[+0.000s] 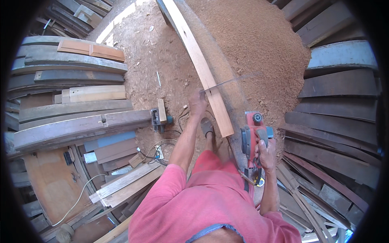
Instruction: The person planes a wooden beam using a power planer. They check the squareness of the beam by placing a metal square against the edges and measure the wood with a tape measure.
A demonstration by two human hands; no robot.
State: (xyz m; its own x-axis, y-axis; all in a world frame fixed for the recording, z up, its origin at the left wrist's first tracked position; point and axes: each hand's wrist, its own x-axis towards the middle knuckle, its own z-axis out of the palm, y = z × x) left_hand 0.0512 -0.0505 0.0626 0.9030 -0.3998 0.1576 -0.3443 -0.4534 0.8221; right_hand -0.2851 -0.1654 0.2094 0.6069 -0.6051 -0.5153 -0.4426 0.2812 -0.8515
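My right hand (266, 154) is wrapped round the handle of a red electric hand planer (252, 135), which stands at the right of the plank's near end. A long pale wooden plank (198, 60) runs away from me, lying on a narrow bench (233, 85) strewn with sawdust. At the plank's left edge, my left hand (197, 103) is closed on a thin, straight strip (227, 82). The strip reaches across the plank to the right and is blurred towards its tip, so its kind cannot be made out.
Stacked boards (81, 69) line the left, and dark boards (340, 85) line the right. A heap of sawdust (259, 36) spreads beyond the bench. A power tool (157, 119) sits at the end of a thick beam (81, 127). Cables (162, 143) trail by my left arm.
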